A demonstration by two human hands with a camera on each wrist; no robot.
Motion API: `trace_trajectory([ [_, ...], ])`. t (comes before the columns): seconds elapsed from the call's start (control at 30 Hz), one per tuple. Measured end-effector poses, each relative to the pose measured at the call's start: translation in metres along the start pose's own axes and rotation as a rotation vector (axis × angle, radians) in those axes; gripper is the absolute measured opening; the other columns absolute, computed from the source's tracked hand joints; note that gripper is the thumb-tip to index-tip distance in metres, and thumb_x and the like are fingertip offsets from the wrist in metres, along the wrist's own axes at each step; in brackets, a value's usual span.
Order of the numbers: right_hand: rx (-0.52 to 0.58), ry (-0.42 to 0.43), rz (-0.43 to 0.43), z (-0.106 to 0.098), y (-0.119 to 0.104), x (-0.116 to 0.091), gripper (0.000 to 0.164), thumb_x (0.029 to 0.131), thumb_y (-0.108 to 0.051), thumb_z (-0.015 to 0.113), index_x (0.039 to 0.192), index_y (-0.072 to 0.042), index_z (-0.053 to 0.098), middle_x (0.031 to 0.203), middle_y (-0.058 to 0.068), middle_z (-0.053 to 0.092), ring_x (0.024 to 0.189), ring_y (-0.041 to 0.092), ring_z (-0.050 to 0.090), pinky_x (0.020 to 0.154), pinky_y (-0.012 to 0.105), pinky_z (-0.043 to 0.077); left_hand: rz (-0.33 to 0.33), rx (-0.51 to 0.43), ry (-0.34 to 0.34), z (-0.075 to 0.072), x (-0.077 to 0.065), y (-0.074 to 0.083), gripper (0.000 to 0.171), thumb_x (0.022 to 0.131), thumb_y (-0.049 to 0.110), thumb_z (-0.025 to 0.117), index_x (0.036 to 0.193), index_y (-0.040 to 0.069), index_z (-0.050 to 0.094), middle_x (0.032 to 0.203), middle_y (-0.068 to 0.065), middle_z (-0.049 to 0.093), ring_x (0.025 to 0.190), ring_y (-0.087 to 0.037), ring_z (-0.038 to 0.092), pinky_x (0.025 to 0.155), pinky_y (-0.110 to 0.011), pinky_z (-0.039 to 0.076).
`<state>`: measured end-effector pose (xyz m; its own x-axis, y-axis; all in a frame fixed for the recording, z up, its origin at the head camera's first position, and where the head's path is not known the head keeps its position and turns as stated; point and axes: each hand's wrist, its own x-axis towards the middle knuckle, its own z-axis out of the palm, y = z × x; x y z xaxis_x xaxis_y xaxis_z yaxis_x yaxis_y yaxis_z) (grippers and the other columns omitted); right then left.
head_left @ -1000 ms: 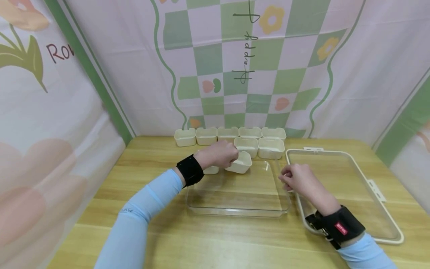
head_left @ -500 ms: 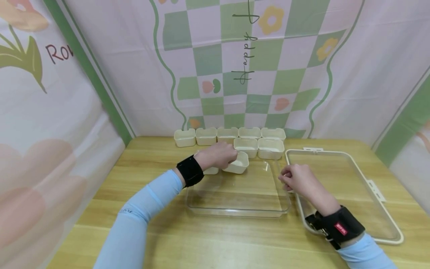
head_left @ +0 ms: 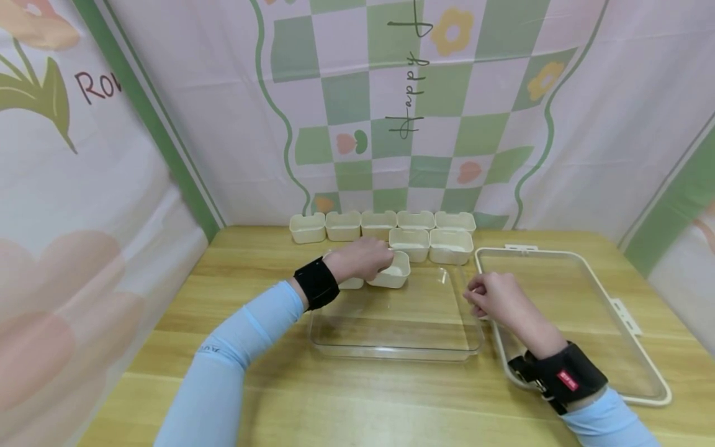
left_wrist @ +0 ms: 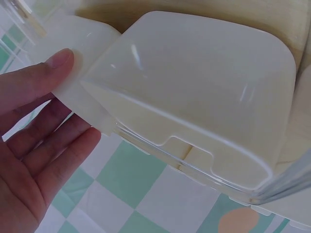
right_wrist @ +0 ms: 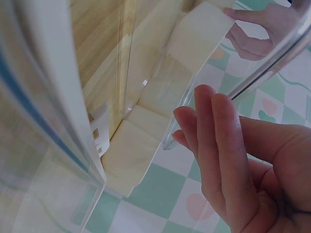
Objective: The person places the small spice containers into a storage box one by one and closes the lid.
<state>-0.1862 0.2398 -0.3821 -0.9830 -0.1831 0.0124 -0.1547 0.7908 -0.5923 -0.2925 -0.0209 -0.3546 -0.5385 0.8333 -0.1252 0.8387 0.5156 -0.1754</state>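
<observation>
In the head view my left hand (head_left: 365, 257) grips the rim of a small cream plastic bin (head_left: 391, 271) at the far side of a clear rectangular box (head_left: 391, 354). The left wrist view shows the thumb on one face of this bin (left_wrist: 90, 90) and the other fingers behind it. Right beside it stands a second cream bin (left_wrist: 194, 82), mostly hidden by my forearm in the head view. My right hand (head_left: 494, 298) hovers at the box's right side, fingers loosely bent and holding nothing, fingertips close to the clear rim (right_wrist: 272, 63).
Several matching cream bins (head_left: 343, 226) line the back of the wooden table (head_left: 357, 403), with two more (head_left: 451, 246) in front at the right. A clear lid with a cream frame (head_left: 581, 329) and side clips lies on the right. Printed cloth (head_left: 391, 155) hangs behind.
My left hand has shifted the gripped bin slightly left, closer to the second bin, and levelled it from a tilt. The right hand has stayed in place.
</observation>
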Motion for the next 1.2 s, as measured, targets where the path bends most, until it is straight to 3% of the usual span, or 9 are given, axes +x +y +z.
trace_trajectory([
  [0.43,-0.010,0.005,-0.008,-0.0005,0.0016,0.0014,0.016,0.087,-0.002,0.061,0.094,0.012,0.062,0.077,0.018,0.069,0.055,0.012,0.063,0.050,0.022,0.052,-0.014,0.022,-0.043,0.0005,-0.0019,-0.0001,0.034,0.080,-0.009,0.053,0.062,0.017,0.042,0.064,0.005,0.044,0.059,-0.009,0.036,0.050,-0.020,0.030],
  [0.83,-0.004,0.010,-0.022,-0.0005,0.0025,0.0012,0.016,0.087,-0.002,0.061,0.093,0.013,0.062,0.077,0.018,0.069,0.054,0.014,0.063,0.050,0.022,0.052,-0.023,-0.027,-0.055,0.0011,-0.0040,0.0001,0.038,0.075,-0.011,0.055,0.057,0.017,0.038,0.060,0.005,0.036,0.055,-0.008,0.031,0.048,-0.020,0.025],
  [1.2,-0.015,0.005,-0.019,-0.0011,0.0024,0.0014,0.016,0.087,-0.002,0.061,0.093,0.012,0.063,0.076,0.016,0.069,0.054,0.012,0.063,0.049,0.020,0.051,-0.030,-0.045,-0.084,-0.0016,-0.0034,0.0023,0.040,0.078,-0.013,0.049,0.056,0.017,0.037,0.058,0.005,0.033,0.053,-0.007,0.028,0.046,-0.019,0.022],
])
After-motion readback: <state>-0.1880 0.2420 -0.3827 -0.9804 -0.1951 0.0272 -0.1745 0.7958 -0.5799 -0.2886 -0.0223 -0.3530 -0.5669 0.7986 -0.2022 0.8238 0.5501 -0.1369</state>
